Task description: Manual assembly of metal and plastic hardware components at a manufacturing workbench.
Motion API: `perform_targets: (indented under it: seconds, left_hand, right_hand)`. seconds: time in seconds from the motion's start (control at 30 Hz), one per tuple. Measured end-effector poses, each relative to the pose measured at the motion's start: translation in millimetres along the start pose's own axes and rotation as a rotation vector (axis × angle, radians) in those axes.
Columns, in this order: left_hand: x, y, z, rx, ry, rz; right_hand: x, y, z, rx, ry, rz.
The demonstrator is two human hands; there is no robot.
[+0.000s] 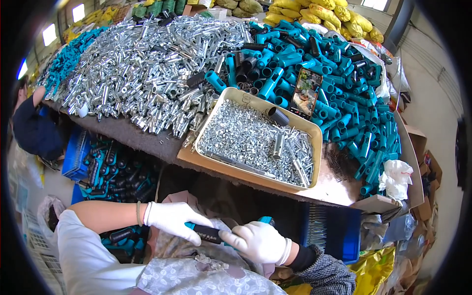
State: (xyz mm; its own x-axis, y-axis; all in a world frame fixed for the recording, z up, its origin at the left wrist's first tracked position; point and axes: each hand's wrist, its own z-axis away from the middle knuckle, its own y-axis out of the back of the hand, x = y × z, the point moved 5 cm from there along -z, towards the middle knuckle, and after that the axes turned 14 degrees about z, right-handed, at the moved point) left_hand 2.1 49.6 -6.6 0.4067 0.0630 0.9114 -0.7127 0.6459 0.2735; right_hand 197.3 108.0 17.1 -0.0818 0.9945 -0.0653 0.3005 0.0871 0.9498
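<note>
Low in front of my lap, a teal-and-black handle-shaped piece (206, 233) lies between my two white-gloved hands. My left hand (176, 221) closes around its left end, where a teal tip shows past the fingers. My right hand (258, 242) grips the other end, with fingers curled over it. More teal shows just above the right hand; I cannot tell whether it belongs to the same piece. Beyond my hands, a cream tray (256, 180) of small silvery metal parts stands at the table's near edge. A black sleeve (279, 116) and longer metal pieces (298, 168) lie on these parts.
Silvery metal tubes (152, 78) are heaped on the table, with teal plastic housings (344, 108) to the right. A phone (306, 93) leans on the housings. Blue crates (339, 233) sit below the table. Another person (37, 128) is at far left; yellow sacks (324, 17) are behind.
</note>
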Motion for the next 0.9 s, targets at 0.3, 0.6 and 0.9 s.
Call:
perform_targets:
  seconds: [0.3, 0.6, 0.9]
  left_hand:
    - [43, 5, 5, 0.260, -0.182, -0.894]
    - [18, -2, 16, 0.333, -0.196, -0.468]
    - [-16, -20, 25, 0.600, -0.262, -0.511]
  right_hand:
    - [27, -27, 21, -0.227, -0.850, -1.709]
    - [53, 24, 23, 0.589, -0.653, -0.416]
    - [46, 7, 16, 0.662, -0.944, -0.878]
